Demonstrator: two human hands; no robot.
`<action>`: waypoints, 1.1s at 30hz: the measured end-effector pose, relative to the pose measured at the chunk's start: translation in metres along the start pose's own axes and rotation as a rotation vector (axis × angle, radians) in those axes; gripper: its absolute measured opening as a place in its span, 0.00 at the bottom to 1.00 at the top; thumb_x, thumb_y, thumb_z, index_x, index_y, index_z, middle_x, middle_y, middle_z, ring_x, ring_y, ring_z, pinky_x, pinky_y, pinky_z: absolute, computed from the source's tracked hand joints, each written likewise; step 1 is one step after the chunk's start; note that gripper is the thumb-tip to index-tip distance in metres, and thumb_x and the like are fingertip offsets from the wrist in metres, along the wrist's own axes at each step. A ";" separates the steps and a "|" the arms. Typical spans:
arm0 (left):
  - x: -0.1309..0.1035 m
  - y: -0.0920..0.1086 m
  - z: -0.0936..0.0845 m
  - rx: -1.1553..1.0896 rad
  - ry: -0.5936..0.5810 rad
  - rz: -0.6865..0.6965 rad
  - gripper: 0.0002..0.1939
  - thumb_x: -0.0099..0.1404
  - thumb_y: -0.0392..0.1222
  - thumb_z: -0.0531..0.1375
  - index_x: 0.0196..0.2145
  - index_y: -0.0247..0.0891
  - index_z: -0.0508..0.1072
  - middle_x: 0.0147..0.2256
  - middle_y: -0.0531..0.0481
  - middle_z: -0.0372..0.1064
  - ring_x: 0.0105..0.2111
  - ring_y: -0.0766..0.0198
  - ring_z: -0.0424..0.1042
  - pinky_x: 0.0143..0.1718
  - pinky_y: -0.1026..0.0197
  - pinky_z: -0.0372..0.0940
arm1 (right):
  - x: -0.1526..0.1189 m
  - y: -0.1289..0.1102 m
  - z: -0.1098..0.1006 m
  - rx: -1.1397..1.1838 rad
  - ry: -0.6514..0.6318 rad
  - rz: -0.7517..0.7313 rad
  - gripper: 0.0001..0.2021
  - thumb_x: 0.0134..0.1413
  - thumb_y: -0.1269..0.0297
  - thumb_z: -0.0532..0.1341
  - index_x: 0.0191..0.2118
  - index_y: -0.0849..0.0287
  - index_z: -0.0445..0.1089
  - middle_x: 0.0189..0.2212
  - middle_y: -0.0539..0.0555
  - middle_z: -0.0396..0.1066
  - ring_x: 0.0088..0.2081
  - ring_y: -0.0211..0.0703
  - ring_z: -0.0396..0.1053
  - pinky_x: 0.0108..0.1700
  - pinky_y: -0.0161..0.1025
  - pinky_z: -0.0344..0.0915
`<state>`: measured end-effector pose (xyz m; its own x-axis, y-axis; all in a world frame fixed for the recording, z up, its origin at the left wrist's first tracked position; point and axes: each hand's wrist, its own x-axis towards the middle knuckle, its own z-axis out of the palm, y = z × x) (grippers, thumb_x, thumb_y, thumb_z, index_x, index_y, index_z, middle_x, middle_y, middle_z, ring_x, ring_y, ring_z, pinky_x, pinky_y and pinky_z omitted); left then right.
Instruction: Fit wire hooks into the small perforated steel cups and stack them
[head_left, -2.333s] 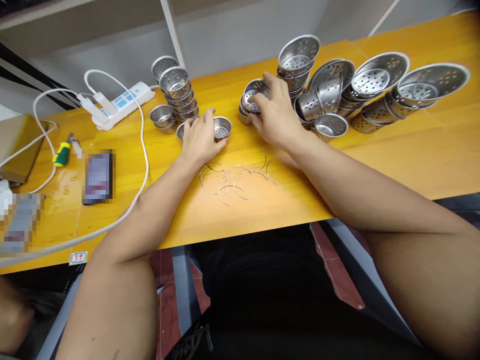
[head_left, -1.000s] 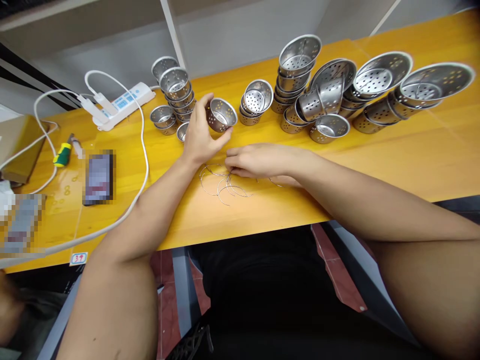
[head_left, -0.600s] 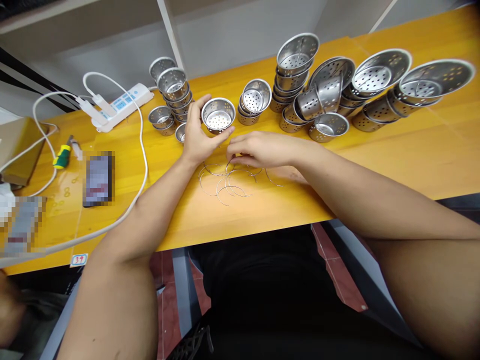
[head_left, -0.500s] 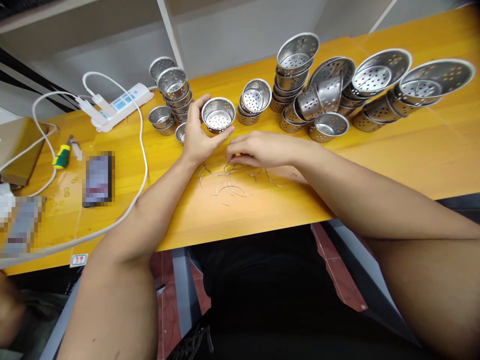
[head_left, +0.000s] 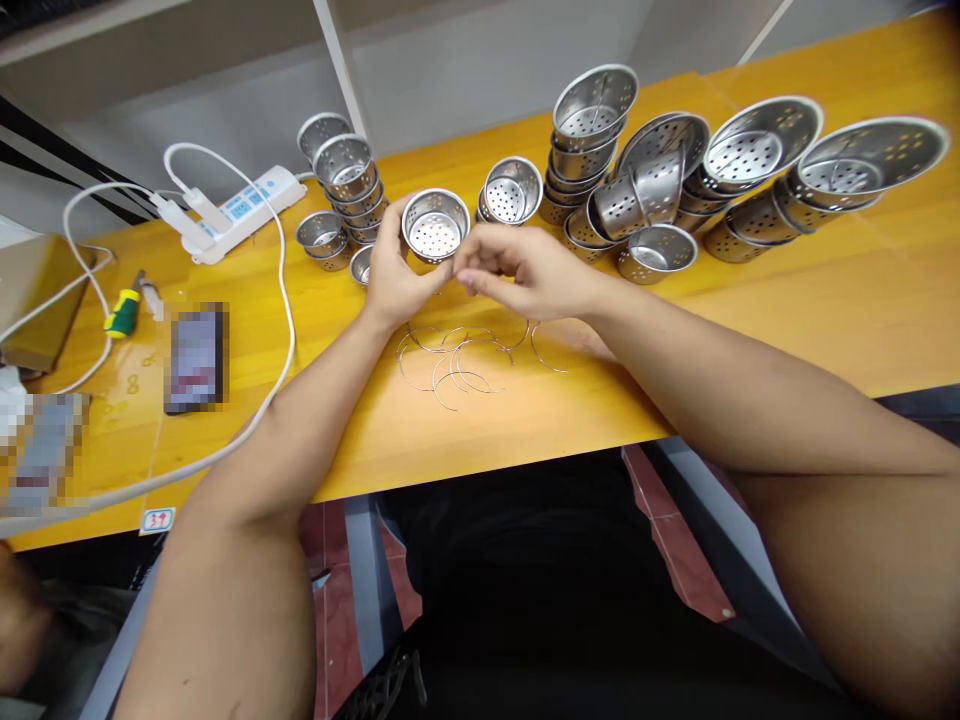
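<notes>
My left hand [head_left: 397, 275] wraps its fingers and thumb round a small perforated metal strainer basket [head_left: 436, 228], its open top tilted toward me. Close by its right side, my right hand [head_left: 517, 270] is closed in a pinch, the thumb and fingertips near my left thumb. Whatever those fingertips hold is too small or hidden to make out. Below both hands, several thin curved wires [head_left: 457, 365] lie loosely on the yellow table.
Stacked strainer baskets [head_left: 349, 170] stand behind my left hand, and more stacks [head_left: 596, 110] line the right. At left are a power strip [head_left: 244, 215] with a white cable, a screwdriver [head_left: 124, 312] and a blurred phone [head_left: 196, 358]. Yellow table [head_left: 480, 440].
My right hand has risen from the loose wires to the right side of the strainer basket. My left hand keeps hold of the basket, nearly in place.
</notes>
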<state>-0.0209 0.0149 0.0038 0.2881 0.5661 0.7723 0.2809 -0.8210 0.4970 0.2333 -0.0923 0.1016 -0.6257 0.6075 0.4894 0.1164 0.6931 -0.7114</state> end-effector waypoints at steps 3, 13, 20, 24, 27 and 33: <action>0.001 0.003 0.000 -0.011 -0.021 0.006 0.47 0.70 0.73 0.73 0.73 0.51 0.60 0.67 0.41 0.72 0.70 0.43 0.79 0.77 0.37 0.74 | 0.004 0.005 -0.002 0.025 0.290 0.114 0.27 0.76 0.26 0.63 0.49 0.47 0.70 0.33 0.50 0.68 0.34 0.48 0.64 0.37 0.48 0.64; 0.001 0.017 0.002 0.056 -0.028 -0.043 0.42 0.70 0.64 0.72 0.72 0.51 0.61 0.67 0.40 0.74 0.70 0.42 0.79 0.76 0.34 0.75 | 0.009 0.011 -0.009 -0.033 0.534 0.303 0.31 0.66 0.17 0.64 0.47 0.41 0.66 0.27 0.48 0.57 0.34 0.51 0.53 0.40 0.53 0.56; 0.003 0.028 -0.010 0.089 -0.067 -0.094 0.53 0.61 0.75 0.80 0.71 0.51 0.65 0.68 0.41 0.73 0.70 0.40 0.78 0.78 0.35 0.74 | 0.009 0.017 -0.007 0.017 0.550 0.276 0.36 0.61 0.13 0.64 0.47 0.42 0.65 0.28 0.46 0.58 0.33 0.49 0.54 0.40 0.53 0.57; 0.004 0.029 -0.012 0.088 -0.035 -0.063 0.50 0.57 0.79 0.80 0.65 0.50 0.70 0.61 0.43 0.74 0.66 0.40 0.79 0.76 0.32 0.73 | 0.008 0.021 -0.008 -0.011 0.509 0.225 0.31 0.70 0.19 0.63 0.49 0.43 0.64 0.27 0.45 0.57 0.32 0.48 0.54 0.38 0.51 0.56; 0.003 0.024 -0.010 0.055 -0.030 -0.077 0.49 0.60 0.79 0.78 0.65 0.49 0.68 0.61 0.42 0.75 0.65 0.42 0.80 0.76 0.32 0.73 | 0.006 0.021 -0.007 -0.031 0.498 0.208 0.30 0.71 0.21 0.64 0.49 0.44 0.66 0.27 0.46 0.60 0.30 0.48 0.57 0.37 0.51 0.59; -0.001 0.018 -0.001 0.063 -0.061 -0.118 0.49 0.68 0.73 0.75 0.73 0.52 0.58 0.68 0.41 0.72 0.70 0.42 0.79 0.78 0.36 0.73 | 0.003 0.020 -0.008 -0.158 0.491 0.303 0.30 0.71 0.21 0.61 0.51 0.43 0.70 0.29 0.51 0.67 0.34 0.54 0.65 0.37 0.53 0.66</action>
<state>-0.0169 -0.0009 0.0125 0.3043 0.6638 0.6832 0.3721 -0.7431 0.5562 0.2399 -0.0734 0.0926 -0.1209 0.8695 0.4789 0.3708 0.4870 -0.7908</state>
